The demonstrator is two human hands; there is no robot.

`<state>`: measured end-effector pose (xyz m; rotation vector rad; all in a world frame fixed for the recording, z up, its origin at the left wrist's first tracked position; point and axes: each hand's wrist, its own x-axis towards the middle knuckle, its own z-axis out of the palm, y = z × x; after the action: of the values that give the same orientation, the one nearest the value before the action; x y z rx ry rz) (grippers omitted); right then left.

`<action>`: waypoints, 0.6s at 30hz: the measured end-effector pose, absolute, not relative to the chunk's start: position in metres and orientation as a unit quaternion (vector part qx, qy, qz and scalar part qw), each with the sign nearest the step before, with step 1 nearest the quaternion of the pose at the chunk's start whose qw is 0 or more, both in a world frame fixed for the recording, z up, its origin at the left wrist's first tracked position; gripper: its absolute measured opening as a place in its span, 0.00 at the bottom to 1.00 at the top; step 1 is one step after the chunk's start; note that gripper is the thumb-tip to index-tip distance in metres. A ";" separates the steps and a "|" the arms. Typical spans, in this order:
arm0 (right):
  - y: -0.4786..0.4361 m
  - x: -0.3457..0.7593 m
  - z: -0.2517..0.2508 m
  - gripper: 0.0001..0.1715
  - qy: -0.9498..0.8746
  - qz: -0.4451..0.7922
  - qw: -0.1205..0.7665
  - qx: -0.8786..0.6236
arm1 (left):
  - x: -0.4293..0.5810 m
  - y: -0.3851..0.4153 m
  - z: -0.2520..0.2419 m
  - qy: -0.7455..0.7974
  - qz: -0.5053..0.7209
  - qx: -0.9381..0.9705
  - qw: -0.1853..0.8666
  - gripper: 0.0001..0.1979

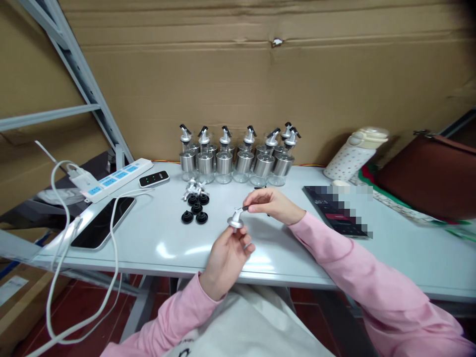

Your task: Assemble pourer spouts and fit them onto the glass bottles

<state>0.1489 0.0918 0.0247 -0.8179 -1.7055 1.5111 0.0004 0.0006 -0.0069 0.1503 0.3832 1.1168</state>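
Along the back of the pale desk (156, 243), a row of glass dispenser bottles (238, 161) stands upright against the cardboard wall (260, 64), steel collars and black-tipped spouts on each. Just in front, four black stoppers (196, 208) lie clustered beside a small heap of metal spouts (193, 188). Over on the left, a white power strip (111, 179) with blue sockets, a small black device (153, 178) showing green lights, and a dark phone (102, 221) lying flat, white cables (59, 233) looping off the edge. On the right, a spotted flask (353, 153) lies tilted, next to what may be a brown bag (431, 173). A second phone (338, 210), partly blurred, lies nearby.
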 end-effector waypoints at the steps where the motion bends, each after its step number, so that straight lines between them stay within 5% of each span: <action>1: 0.092 0.149 0.024 0.09 -0.658 0.588 0.353 -0.311 | 0.000 0.000 -0.007 0.181 0.524 0.073 0.829 0.07; 6: 0.093 0.149 0.020 0.07 -0.646 0.623 0.353 -0.266 | 0.000 0.000 -0.007 0.173 0.514 0.089 0.836 0.06; 11: 0.089 0.148 0.016 0.19 -0.580 0.747 0.252 -0.206 | -0.001 0.000 -0.008 0.158 0.500 0.098 0.846 0.06; 18: 0.089 0.145 0.014 0.15 -0.576 0.772 0.239 -0.119 | 0.000 -0.002 -0.008 0.167 0.499 0.109 0.843 0.04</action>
<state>0.1450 0.0888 0.0139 -0.3256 -1.5776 2.1143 0.0003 -0.0020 -0.0078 0.2296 0.3516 1.0543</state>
